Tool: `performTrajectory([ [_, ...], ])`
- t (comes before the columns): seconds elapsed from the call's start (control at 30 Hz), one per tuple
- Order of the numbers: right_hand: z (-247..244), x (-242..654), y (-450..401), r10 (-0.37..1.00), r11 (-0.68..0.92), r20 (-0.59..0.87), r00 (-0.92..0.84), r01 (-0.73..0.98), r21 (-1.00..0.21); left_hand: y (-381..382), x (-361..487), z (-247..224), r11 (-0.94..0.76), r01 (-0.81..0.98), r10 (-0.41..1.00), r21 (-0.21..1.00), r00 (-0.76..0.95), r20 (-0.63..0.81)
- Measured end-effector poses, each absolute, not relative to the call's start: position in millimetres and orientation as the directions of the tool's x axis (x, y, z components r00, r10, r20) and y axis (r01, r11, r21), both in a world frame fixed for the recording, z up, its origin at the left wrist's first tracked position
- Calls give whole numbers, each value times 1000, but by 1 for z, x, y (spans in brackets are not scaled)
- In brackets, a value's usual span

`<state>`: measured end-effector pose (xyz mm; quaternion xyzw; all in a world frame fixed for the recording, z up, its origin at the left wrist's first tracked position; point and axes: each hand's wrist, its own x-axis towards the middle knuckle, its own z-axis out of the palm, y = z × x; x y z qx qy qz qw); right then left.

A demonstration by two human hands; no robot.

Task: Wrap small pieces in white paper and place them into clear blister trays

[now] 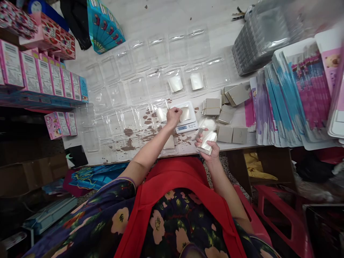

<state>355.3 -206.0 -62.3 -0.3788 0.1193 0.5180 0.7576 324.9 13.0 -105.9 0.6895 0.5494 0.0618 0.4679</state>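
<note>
My right hand (pixel 209 147) grips a stack of thin, whitish translucent plastic sheets (pixel 208 139), close to the table's front edge. My left hand (pixel 174 117) is closed in a pinch over the left side of a white digital scale (pixel 187 127). Whatever its fingertips may hold is too small to make out. On the scale's plate lies a small pile of whitish sheets (pixel 185 114). Left of that hand, a clear plastic tray (pixel 162 114) contains a similar pile. Two more trays behind the scale hold white piles (pixel 175 83) (pixel 197 81).
Rows of clear trays (pixel 138 87) cover the table's left and middle. Grey card stacks (pixel 212 106) sit right of the scale, beside colourful printed cards (pixel 290 96). Nested trays (pixel 260 36) stand back right. Pink boxes (pixel 40 73) line the left; a blue box (pixel 104 27) stands behind.
</note>
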Motion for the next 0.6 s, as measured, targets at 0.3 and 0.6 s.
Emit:
performTrajectory([
  [0.3,-66,354,-220,688,202,-589,424,-891,-406,22,304,-94,-219,767,859,603,445,-254],
  [0.6,-73,339,-218,687,92,-630,362,-903,-419,-52,257,-40,-506,298,270,809,946,-180],
])
